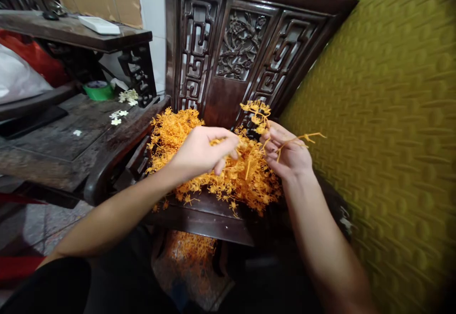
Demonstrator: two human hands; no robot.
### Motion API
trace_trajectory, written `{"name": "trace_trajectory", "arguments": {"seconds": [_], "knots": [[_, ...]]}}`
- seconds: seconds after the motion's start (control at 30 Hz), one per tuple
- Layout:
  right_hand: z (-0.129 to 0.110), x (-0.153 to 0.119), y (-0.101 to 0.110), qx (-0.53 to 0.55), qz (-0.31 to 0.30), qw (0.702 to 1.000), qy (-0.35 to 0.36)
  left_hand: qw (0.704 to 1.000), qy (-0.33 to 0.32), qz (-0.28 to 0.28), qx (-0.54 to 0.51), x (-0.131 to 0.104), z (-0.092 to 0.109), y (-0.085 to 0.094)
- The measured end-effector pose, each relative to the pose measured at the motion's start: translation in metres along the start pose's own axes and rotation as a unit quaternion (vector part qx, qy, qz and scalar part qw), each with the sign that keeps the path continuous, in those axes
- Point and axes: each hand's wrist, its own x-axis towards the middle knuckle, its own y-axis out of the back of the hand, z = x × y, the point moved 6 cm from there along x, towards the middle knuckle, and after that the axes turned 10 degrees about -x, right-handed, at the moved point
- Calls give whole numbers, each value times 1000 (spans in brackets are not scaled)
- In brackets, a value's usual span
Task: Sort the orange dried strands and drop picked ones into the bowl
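Observation:
A large heap of orange plastic flower stems covers the seat of a dark carved wooden chair. My right hand, above the right side of the heap, has its fingers closed on a branched orange plastic stem. Clustered small pieces rise from its fingertips, and a thin twig sticks out to the right across the palm. My left hand is over the middle of the heap, thumb and fingers curled together. Whatever may be between its fingertips is blurred against the orange behind it.
The carved chair back stands behind the heap. On the right is a textured yellow-green surface. A wooden table at left bears green tape and white flower pieces. More orange pieces lie below the seat.

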Motion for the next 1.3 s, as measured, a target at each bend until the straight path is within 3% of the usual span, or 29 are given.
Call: {"name": "trace_trajectory", "arguments": {"seconds": [0.1, 0.17, 0.37, 0.5, 0.63, 0.8, 0.87, 0.97, 1.03, 1.17, 1.3], "knots": [[-1, -14, -17, -34, -20, 999, 3, 990, 54, 55, -122, 18, -28, 17], [0, -19, -26, -54, -18, 998, 24, 984, 68, 65, -149, 23, -41, 20], [8, -28, -46, -114, -41, 990, 76, 989, 84, -7, -117, 21, -49, 1], [13, -35, -54, -140, 1, 983, 122, 999, 31, 13, 22, 19, -41, -4], [18, -28, -48, -81, 52, 990, 100, 994, -47, 8, 99, 6, -21, -15], [-5, -9, -17, -14, 111, 987, 118, 980, -109, -141, 92, -13, 8, -35], [-10, -10, -18, -50, 70, 989, 122, 991, -56, -108, 60, -7, 4, -24], [-6, -23, -37, -127, -11, 981, 144, 999, 39, -21, -7, 8, -14, -2], [0, -31, -49, -165, -45, 972, 159, 998, 58, -4, -8, 13, -22, 4], [3, -38, -56, -164, -52, 967, 188, 996, 78, 9, 42, 12, -27, 4], [-5, -45, -58, -194, -48, 956, 216, 993, 111, 33, -11, 11, -35, 2]]}}
